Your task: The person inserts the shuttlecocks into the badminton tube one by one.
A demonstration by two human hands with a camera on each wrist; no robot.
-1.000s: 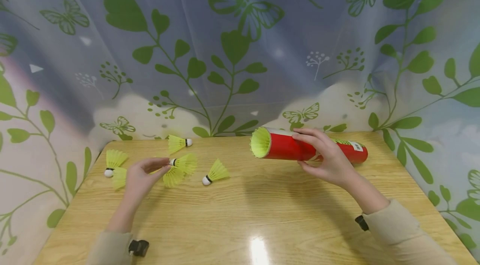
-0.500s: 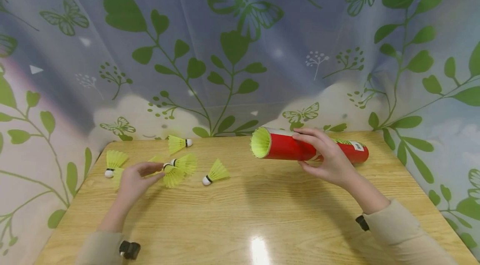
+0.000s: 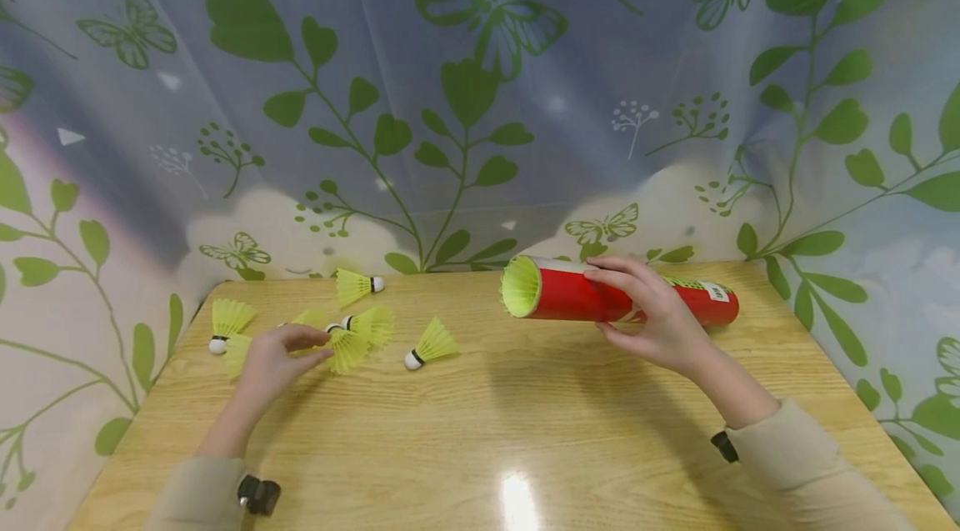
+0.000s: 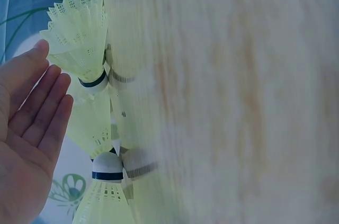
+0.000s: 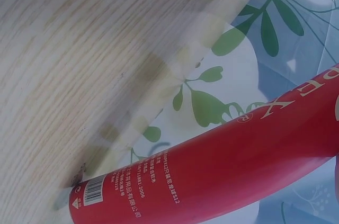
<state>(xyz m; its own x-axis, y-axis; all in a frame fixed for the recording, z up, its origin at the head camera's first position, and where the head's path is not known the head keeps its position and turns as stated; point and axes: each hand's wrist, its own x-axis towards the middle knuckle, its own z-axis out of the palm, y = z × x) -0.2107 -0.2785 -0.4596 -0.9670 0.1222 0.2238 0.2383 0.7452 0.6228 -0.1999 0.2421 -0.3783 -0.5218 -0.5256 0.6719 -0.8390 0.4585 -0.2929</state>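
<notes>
Beside a cluster of yellow shuttlecocks on the left of the table is my left hand (image 3: 273, 360). Its fingertips are at the cork of one shuttlecock (image 3: 347, 349). The left wrist view shows those fingers fairly straight, with nothing between them, close to a shuttlecock skirt (image 4: 79, 33). My right hand (image 3: 660, 318) grips a red shuttlecock tube (image 3: 566, 291) around its middle. The tube's mouth faces left, and a yellow skirt (image 3: 520, 287) fills it. Printed text and a barcode show on the tube (image 5: 212, 166) in the right wrist view.
More shuttlecocks lie about: one at the back (image 3: 354, 287), one right of the cluster (image 3: 435, 341), and one at the far left (image 3: 232, 316). Behind the wooden table (image 3: 450, 448) hangs a curtain (image 3: 480, 139) with leaves and butterflies.
My left hand has drawn back a little to the left, its fingertips parting from the shuttlecock cork. The right hand and the tube have stayed nearly still.
</notes>
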